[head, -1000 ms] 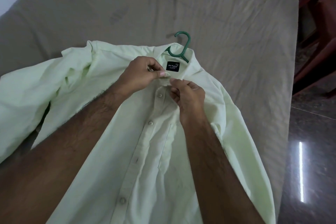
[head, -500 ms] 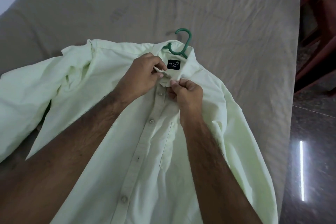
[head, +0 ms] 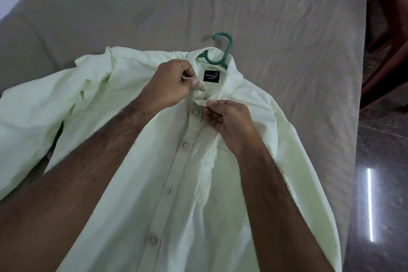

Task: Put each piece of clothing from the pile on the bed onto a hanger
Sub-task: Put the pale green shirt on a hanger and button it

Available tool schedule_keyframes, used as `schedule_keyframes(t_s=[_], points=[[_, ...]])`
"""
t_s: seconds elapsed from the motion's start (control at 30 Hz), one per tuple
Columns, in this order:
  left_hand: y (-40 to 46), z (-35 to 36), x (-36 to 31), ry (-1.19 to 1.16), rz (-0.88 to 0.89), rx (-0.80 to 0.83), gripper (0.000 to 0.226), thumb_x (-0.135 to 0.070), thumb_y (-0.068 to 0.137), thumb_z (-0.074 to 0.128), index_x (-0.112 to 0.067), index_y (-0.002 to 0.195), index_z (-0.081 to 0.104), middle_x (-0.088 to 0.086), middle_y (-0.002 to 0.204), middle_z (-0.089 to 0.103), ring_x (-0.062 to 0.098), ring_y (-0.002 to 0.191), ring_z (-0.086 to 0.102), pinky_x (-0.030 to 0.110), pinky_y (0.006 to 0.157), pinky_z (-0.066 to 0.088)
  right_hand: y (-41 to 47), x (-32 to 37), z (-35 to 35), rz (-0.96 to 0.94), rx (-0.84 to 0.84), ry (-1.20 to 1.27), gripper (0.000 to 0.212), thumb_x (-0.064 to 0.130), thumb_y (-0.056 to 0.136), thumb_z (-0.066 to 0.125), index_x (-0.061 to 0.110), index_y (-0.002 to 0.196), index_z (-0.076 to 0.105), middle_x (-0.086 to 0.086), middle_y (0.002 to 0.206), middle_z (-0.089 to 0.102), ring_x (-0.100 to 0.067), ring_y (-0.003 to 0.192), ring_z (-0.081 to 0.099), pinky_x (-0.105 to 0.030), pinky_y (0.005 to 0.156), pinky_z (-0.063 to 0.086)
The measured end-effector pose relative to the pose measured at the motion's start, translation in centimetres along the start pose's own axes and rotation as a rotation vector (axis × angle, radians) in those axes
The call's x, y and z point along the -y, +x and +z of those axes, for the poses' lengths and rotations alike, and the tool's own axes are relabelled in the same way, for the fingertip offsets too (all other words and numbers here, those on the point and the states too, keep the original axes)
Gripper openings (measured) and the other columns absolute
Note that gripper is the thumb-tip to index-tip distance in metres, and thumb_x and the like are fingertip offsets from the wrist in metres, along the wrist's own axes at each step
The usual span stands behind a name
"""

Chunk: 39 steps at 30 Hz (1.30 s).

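Pinching shirt [head: 198, 183] collar: left hand [head: 167, 86], right hand [head: 229, 121].

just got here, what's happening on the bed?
A person is working on a pale green shirt laid flat on the bed, with a green hanger already inside it; the hook pokes out past the collar. The left hand pinches one collar end and the right hand pinches the other, at the top of the placket. The collar is open, and the buttons below look undone.
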<state>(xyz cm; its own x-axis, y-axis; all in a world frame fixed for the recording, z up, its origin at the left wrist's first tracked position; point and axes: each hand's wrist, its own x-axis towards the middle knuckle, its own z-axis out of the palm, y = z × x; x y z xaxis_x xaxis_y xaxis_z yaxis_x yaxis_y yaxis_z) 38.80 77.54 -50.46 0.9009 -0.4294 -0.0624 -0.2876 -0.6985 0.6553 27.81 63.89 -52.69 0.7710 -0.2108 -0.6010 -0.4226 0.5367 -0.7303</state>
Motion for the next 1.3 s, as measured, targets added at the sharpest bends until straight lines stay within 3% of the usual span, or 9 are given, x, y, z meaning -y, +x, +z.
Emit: schedule_keyframes(t_s=[0.1, 0.2, 0.3, 0.57, 0.83, 1.03, 1.13, 1.2, 1.3], points=[[0.0, 0.0, 0.1, -0.025, -0.008, 0.012, 0.002, -0.016, 0.089, 0.071, -0.015, 0.087, 0.071, -0.014, 0.081, 0.061, 0.002, 0.075, 0.061, 0.016, 0.068, 0.044, -0.2, 0.0, 0.4, 0.030, 0.027, 0.090, 0.009, -0.005, 0.087, 0.068, 0.000, 0.086, 0.061, -0.008, 0.069, 0.064, -0.014, 0.066, 0.064, -0.025, 0.073, 0.059], [0.2, -0.1, 0.1, -0.034, -0.009, 0.028, 0.003, -0.020, 0.086, 0.076, -0.018, 0.086, 0.074, -0.015, 0.079, 0.063, -0.002, 0.072, 0.061, 0.016, 0.069, 0.047, -0.1, -0.2, 1.2, 0.028, 0.012, 0.119, 0.017, -0.005, 0.088, 0.068, 0.003, 0.078, 0.058, -0.007, 0.067, 0.066, -0.014, 0.065, 0.065, -0.028, 0.076, 0.058], [0.4, -0.2, 0.0, -0.029, -0.015, 0.058, 0.003, -0.019, 0.086, 0.077, -0.018, 0.087, 0.074, -0.013, 0.078, 0.064, -0.008, 0.064, 0.060, 0.003, 0.059, 0.039, 0.2, -0.8, 2.2, -0.012, -0.051, 0.138, 0.021, -0.003, 0.090, 0.068, 0.005, 0.074, 0.057, -0.010, 0.072, 0.067, -0.017, 0.070, 0.064, -0.036, 0.085, 0.057], [0.2, -0.3, -0.1, 0.017, 0.005, 0.113, 0.006, -0.019, 0.085, 0.078, -0.019, 0.082, 0.073, -0.008, 0.085, 0.060, 0.000, 0.069, 0.057, 0.007, 0.059, 0.037, 1.6, -3.1, 5.0, -0.123, -0.362, 0.231, 0.020, 0.003, 0.090, 0.072, 0.004, 0.076, 0.058, -0.009, 0.068, 0.064, -0.016, 0.059, 0.061, -0.022, 0.056, 0.052], [-0.4, 0.5, 0.5, -0.016, -0.065, 0.057, 0.006, -0.019, 0.093, 0.068, -0.015, 0.092, 0.072, -0.012, 0.084, 0.062, -0.001, 0.074, 0.055, 0.011, 0.065, 0.036, 2.3, -3.7, 6.7, -0.142, -0.477, 0.209, 0.021, 0.016, 0.081, 0.082, 0.012, 0.070, 0.064, -0.005, 0.069, 0.069, -0.018, 0.064, 0.062, -0.047, 0.080, 0.059], [-0.7, 1.3, 0.7, -0.089, -0.153, -0.024, 0.008, -0.021, 0.092, 0.070, -0.013, 0.091, 0.073, -0.014, 0.078, 0.065, -0.003, 0.071, 0.056, 0.000, 0.057, 0.035, 1.7, -4.0, 6.2, -0.192, -0.436, 0.205, 0.017, 0.016, 0.080, 0.083, 0.002, 0.082, 0.073, -0.010, 0.077, 0.072, -0.017, 0.068, 0.065, -0.039, 0.078, 0.058], [-0.8, 1.3, 0.8, -0.130, -0.146, -0.034, 0.006, -0.020, 0.089, 0.073, -0.014, 0.088, 0.075, -0.010, 0.077, 0.068, -0.001, 0.069, 0.057, 0.005, 0.062, 0.039, 1.4, -3.5, 5.9, -0.152, -0.428, 0.264, 0.008, 0.010, 0.085, 0.074, 0.006, 0.078, 0.076, -0.012, 0.079, 0.075, -0.018, 0.070, 0.068, -0.035, 0.077, 0.060], [-1.0, 1.2, 0.8, -0.163, -0.127, -0.032, 0.004, -0.020, 0.087, 0.074, -0.016, 0.085, 0.075, -0.009, 0.075, 0.069, -0.002, 0.067, 0.057, 0.012, 0.066, 0.042, 1.5, -3.3, 5.4, -0.117, -0.398, 0.313, 0.015, 0.005, 0.088, 0.069, 0.009, 0.075, 0.073, -0.010, 0.072, 0.073, -0.017, 0.066, 0.067, -0.030, 0.069, 0.059], [-1.2, 1.3, 0.7, -0.155, -0.099, -0.028, 0.004, -0.018, 0.087, 0.074, -0.017, 0.083, 0.074, -0.012, 0.070, 0.066, -0.007, 0.059, 0.054, 0.007, 0.061, 0.038, 1.3, -3.3, 4.7, -0.103, -0.331, 0.313, 0.008, 0.004, 0.087, 0.074, 0.004, 0.080, 0.072, -0.010, 0.070, 0.068, -0.015, 0.061, 0.062, -0.023, 0.059, 0.053]])
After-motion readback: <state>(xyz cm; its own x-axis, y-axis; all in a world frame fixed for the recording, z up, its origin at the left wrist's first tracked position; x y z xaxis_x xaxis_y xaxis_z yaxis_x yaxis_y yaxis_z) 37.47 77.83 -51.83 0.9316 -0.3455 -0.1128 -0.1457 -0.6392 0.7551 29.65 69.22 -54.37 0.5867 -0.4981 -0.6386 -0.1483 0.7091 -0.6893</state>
